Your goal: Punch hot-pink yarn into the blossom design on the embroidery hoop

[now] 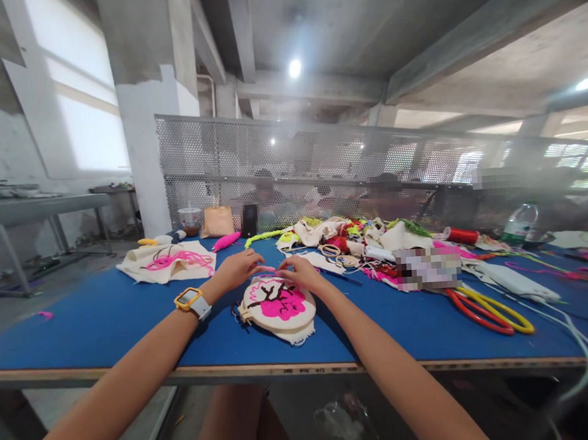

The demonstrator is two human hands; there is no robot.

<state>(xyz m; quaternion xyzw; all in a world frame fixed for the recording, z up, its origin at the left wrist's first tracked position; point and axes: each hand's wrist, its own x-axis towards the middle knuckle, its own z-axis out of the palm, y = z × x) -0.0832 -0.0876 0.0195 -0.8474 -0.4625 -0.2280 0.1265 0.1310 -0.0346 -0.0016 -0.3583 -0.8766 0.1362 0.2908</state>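
Observation:
An embroidery hoop (279, 305) with cream cloth, a pink flower patch and dark branch stitches lies on the blue table (106, 324). My left hand (237, 268), with a yellow-rimmed watch (192, 301) on its wrist, and my right hand (300, 271) meet just beyond the hoop's far edge. Both hands have their fingers pinched together on a strand of pink yarn (270, 269) stretched between them.
A cream cloth with loose pink yarn (169, 261) lies at the left. A heap of cloths, yarn and rings (365, 242) sits behind the hoop. Red and yellow hoops (488, 307), a white case (520, 282), a water bottle (520, 223) and a mesh screen (320, 158) stand to the right and behind.

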